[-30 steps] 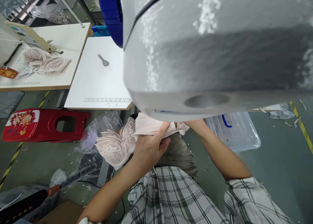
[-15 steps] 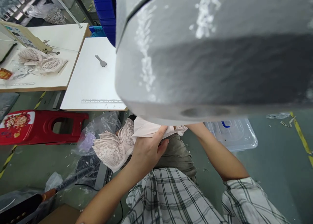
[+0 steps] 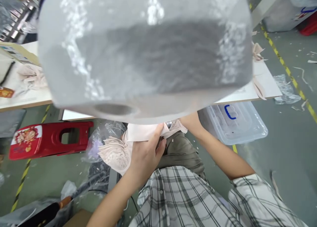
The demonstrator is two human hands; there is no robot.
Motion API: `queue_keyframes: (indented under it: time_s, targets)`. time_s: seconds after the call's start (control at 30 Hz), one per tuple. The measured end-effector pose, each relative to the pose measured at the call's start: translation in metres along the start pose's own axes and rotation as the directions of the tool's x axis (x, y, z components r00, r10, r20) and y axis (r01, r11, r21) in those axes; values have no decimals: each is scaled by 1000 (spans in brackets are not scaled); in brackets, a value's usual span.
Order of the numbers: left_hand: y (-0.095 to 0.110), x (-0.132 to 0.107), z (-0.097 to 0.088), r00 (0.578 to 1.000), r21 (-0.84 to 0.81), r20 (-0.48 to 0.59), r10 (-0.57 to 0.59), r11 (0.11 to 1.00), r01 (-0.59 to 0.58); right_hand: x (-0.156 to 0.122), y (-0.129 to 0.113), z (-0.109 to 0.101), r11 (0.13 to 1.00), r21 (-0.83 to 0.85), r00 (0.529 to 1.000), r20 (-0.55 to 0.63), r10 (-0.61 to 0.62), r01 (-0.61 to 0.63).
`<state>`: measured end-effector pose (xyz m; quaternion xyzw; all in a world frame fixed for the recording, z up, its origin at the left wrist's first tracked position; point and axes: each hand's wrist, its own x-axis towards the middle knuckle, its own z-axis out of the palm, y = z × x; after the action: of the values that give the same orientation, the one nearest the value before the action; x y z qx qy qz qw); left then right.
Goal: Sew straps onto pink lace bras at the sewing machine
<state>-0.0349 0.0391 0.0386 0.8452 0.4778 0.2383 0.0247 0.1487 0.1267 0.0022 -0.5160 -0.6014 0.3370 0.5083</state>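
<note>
Pale pink lace bras, with their cups stacked, lie over my lap at the left. My left hand is closed on a smooth pink panel of a bra, its index finger pressing near the edge. At that fingertip, a small shiny metal part shows, too little of it to name. My right hand is beside the lace edge of the same pink fabric. Its fingers are hidden under a large, blurred grey rounded body that fills the upper view.
A red plastic stool stands at the left, with a clear plastic bag beside it. White tabletops show behind the grey body. A clear lidded box with a blue handle sits on the floor at the right.
The view has swung right, so the grey body now sits further left and the right-hand table shows. My left hand keeps its hold; the pink panel has shifted slightly.
</note>
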Motion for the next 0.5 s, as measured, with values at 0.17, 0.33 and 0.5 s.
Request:
queue_keyframes:
  time_s: [0.17, 0.33, 0.5]
  targets:
    - [1, 1, -1, 1000, 6, -2, -4, 1000, 4, -6, 2, -4, 997, 76, 999, -38, -10, 13]
    - [5, 3, 0, 1000, 13, 12, 3, 1000, -3, -11, 3, -6, 997, 75, 1000, -25, 6, -4]
    - [9, 5, 3, 1000, 16, 14, 12, 1000, -12, -20, 11, -6, 990, 131, 999, -1, 45, -45]
